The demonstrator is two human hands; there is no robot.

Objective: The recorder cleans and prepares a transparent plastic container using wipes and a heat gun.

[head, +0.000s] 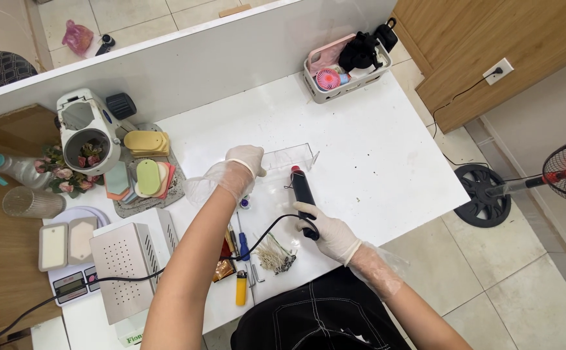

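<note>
My right hand [327,232], in a white glove, grips the handle end of a black corded tool [303,192] with a red tip that lies on the white table [373,149]. My left hand [244,162], also gloved, rests its fingers on the near-left corner of a clear plastic tray [289,155]. The tool's black cord [266,230] runs left toward a white perforated box [127,262]. A small blue-and-white object [244,203] lies just under my left wrist.
A yellow lighter [241,288], a blue-handled tool [244,247] and a bundle of thin wicks [276,256] lie near the front edge. A stack of coloured moulds [143,178], a white machine [92,129], a scale [72,282] and a grey basket [341,71] stand around. A fan [555,175] is on the floor at right.
</note>
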